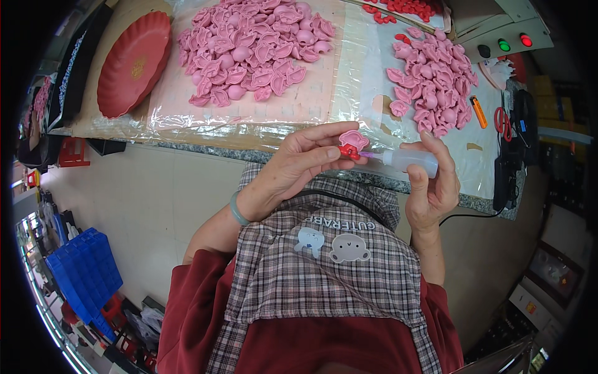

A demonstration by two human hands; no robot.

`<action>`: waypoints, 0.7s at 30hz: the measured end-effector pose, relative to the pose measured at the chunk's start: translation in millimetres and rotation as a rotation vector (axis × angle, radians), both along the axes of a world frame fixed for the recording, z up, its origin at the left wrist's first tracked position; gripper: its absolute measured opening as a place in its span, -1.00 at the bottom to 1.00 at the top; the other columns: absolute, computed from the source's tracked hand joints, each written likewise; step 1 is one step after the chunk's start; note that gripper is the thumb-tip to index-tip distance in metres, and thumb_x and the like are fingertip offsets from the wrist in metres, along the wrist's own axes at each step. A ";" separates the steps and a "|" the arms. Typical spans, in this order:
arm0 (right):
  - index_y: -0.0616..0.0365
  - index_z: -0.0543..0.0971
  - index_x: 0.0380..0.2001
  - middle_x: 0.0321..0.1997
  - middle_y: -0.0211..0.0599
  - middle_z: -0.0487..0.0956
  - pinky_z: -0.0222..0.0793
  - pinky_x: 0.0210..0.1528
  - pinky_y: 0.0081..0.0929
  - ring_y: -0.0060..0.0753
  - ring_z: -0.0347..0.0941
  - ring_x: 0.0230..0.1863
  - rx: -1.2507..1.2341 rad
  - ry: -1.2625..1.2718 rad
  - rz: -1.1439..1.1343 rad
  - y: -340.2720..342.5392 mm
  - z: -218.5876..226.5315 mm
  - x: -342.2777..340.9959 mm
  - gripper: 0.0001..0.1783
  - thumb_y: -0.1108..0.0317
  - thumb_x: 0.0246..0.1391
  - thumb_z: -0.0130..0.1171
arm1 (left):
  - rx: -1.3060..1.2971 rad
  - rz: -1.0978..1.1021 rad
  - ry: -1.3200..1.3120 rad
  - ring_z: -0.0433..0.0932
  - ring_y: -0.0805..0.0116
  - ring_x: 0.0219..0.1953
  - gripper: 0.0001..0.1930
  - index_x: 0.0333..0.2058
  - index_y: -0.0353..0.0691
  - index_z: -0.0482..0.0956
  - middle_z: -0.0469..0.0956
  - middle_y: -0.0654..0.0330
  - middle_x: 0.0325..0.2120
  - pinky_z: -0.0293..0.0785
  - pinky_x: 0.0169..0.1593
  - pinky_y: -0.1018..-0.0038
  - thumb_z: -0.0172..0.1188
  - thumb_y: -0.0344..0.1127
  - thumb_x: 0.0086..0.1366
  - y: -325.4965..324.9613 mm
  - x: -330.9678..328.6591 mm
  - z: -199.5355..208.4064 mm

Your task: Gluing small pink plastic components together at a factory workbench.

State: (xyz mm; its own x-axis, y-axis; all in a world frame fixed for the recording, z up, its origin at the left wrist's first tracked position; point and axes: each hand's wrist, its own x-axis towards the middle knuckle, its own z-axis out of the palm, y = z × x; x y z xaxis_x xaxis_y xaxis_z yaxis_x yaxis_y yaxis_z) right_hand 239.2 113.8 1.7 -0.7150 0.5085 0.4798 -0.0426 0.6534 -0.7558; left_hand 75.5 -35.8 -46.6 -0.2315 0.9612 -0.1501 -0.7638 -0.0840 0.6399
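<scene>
Over the table's front edge, my left hand (293, 163) pinches a small moulded pink piece (354, 138) together with a glossy red piece (349, 151) below it. My right hand (433, 193) is closed around a small translucent squeeze bottle (416, 162), tipped on its side. The bottle's thin nozzle points left and meets the red piece, or comes very close; exact contact is too small to tell. Beyond my hands lie a large pile of loose pink pieces (255, 50) and a smaller pile of pink pieces (436, 81) to the right.
A red scalloped tray (118, 93) lies at the table's left. Red pieces (411, 7) are heaped at the back. To the right are an orange cutter (478, 112), red-handled scissors (502, 123) and a machine with lit buttons (504, 31). Blue crates (84, 268) stand on the floor.
</scene>
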 end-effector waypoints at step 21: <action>0.27 0.36 0.03 -0.09 -0.21 0.46 0.41 -0.26 -0.55 -0.48 0.44 -0.22 -0.765 0.128 -0.008 25.3 -21.1 -16.0 -0.54 0.60 0.03 0.20 | -0.029 -0.073 -0.018 0.55 0.12 0.00 -0.52 0.20 -0.37 0.27 0.47 -0.06 0.03 0.53 0.05 0.44 0.07 -0.40 0.33 -2.9 6.7 -1.4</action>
